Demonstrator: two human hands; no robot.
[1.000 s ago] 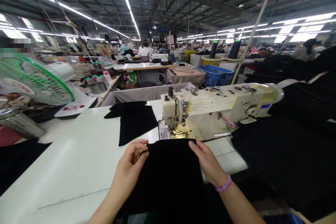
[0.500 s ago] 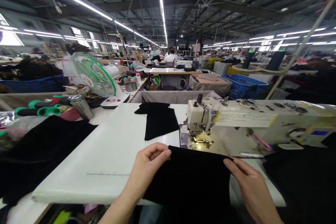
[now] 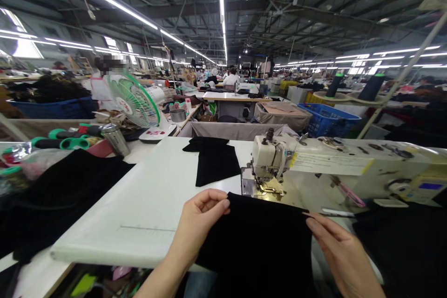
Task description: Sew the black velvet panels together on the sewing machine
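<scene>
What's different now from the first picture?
The view swung left, so the sewing machine appears farther right. The left hand and right hand look wider apart on the black cloth, whose edge now slopes down rightward. Both still pinch it; nothing was let go. Another black piece still lies on the table.

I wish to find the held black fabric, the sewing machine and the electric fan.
Held black fabric (image 3: 261, 242), head view: middle of its panel.
Sewing machine (image 3: 384, 170), head view: its arm housing.
Electric fan (image 3: 136, 102), head view: wire grille.
</scene>
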